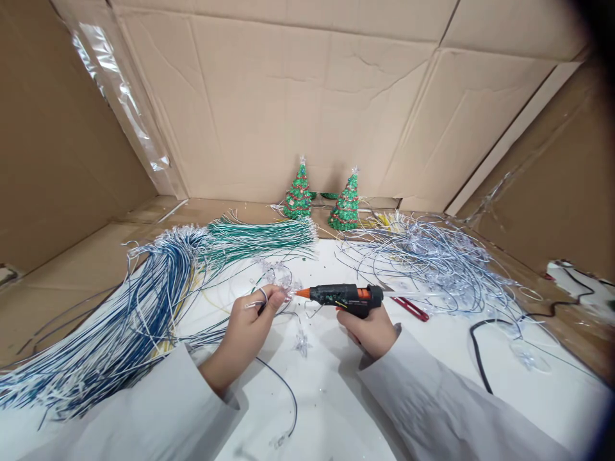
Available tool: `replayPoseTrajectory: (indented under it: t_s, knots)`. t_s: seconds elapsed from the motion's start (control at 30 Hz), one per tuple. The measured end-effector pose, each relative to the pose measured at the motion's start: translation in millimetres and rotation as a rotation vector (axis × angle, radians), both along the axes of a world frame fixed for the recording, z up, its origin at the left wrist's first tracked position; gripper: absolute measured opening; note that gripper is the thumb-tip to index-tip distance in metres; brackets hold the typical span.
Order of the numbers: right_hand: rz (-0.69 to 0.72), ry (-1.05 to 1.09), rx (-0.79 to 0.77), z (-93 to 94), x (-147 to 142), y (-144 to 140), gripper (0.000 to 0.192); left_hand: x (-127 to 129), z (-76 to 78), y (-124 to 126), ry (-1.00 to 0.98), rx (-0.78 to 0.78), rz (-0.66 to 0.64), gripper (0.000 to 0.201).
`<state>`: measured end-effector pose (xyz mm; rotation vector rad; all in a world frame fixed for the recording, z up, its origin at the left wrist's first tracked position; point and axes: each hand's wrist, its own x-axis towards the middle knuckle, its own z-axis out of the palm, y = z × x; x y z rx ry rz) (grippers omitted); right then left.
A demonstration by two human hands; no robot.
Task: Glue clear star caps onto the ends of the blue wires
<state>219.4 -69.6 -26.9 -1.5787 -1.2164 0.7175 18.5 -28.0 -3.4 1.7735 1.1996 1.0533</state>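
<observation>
My right hand (372, 331) is wrapped round the grip of a black hot glue gun (334, 295) with an orange nozzle, pointing left. A clear glue stick (403, 294) sticks out of its back end. My left hand (250, 328) pinches a thin wire (250, 305) that loops over its fingers, with a small clear piece at the fingertips. The nozzle tip is right at those fingertips; whether it touches cannot be made out. Just below lies a clear plastic star (301, 343) on the white tabletop (317, 410). More clear pieces (276, 272) lie behind the left hand.
Bundles of blue wires (144, 314) and green wires (264, 237) lie left and behind. To the right is a tangled wire pile (432, 256). Two small Christmas trees (298, 195) stand before a cardboard wall (298, 96). A red-handled cutter (410, 308) and black cord (475, 352) lie right.
</observation>
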Motion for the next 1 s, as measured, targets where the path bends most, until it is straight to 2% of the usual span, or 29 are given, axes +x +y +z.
replayPoseTrajectory:
  t_s: [0.13,0.27,0.37,0.5,0.67,0.77,0.9,1.0]
  knots:
    - [-0.001,-0.057,0.06,3.1,-2.1,-3.3,0.007,-0.3,1.0,-0.5,0.034,-0.062,0.001,0.034]
    - [0.021,-0.247,0.182,5.3,-3.8,-8.6,0.012,0.0,3.1,-1.3,0.015,-0.116,0.021,0.037]
    - [0.048,-0.37,0.235,4.9,-3.8,-8.6,0.008,0.0,2.6,-0.7,0.02,-0.128,0.035,0.038]
    - [-0.018,-0.541,0.123,3.7,-0.2,-1.4,0.015,0.1,0.2,-0.6,0.012,-0.131,-0.03,0.037]
    - [-0.083,-0.56,0.004,-0.3,12.8,10.5,0.026,1.7,4.7,-6.6,0.031,-0.106,-0.141,0.035]
    - [-0.065,-0.582,-0.042,-1.3,19.6,15.6,0.031,2.6,11.0,-11.5,0.034,-0.057,-0.199,0.035]
    - [-0.027,-0.613,-0.093,4.0,21.6,15.5,0.031,3.3,13.8,-13.4,0.033,-0.05,-0.199,0.034]
    - [-0.03,-0.701,-0.166,14.2,19.1,3.0,0.034,3.4,12.0,-11.4,0.032,-0.063,-0.184,0.035]
